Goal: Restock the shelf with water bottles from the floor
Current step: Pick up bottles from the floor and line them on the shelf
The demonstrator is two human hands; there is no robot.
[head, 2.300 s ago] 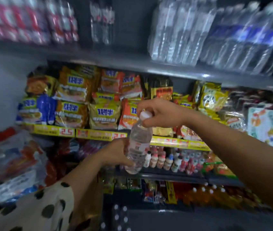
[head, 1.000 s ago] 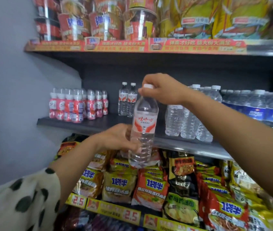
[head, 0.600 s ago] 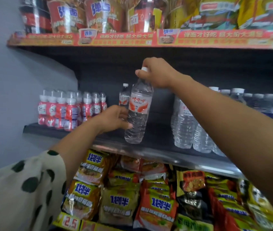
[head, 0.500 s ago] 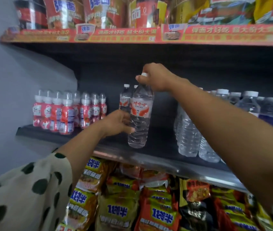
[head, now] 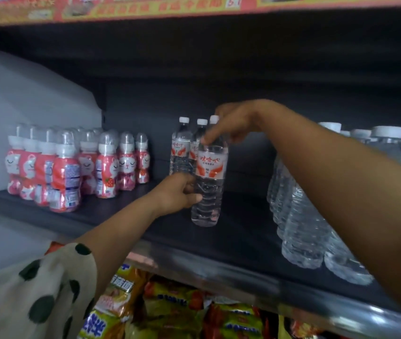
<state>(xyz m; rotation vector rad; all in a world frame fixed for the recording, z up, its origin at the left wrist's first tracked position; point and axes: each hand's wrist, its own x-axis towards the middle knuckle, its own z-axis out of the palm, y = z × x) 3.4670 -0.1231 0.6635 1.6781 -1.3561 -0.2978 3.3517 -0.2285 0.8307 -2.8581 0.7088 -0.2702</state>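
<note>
A clear water bottle [head: 209, 167] with a red-and-white label and white cap stands upright on the dark shelf [head: 241, 231]. My left hand [head: 175, 193] grips its lower body, the thumb across the front. My right hand [head: 235, 123] hovers by the cap, and its index finger lies down along the bottle's neck. Two matching bottles [head: 181, 149] stand just behind it, toward the back of the shelf.
Pink cartoon drink bottles [head: 72, 167] fill the shelf's left side. Unlabelled clear water bottles [head: 300, 216] crowd the right, behind my right forearm. Snack packs [head: 170, 311] sit on the shelf below. A red price strip [head: 145, 8] edges the shelf above.
Both hands carried the bottle up from the lower shelves and set it down on the dark shelf in front of the two matching bottles. My right hand has come off the cap.
</note>
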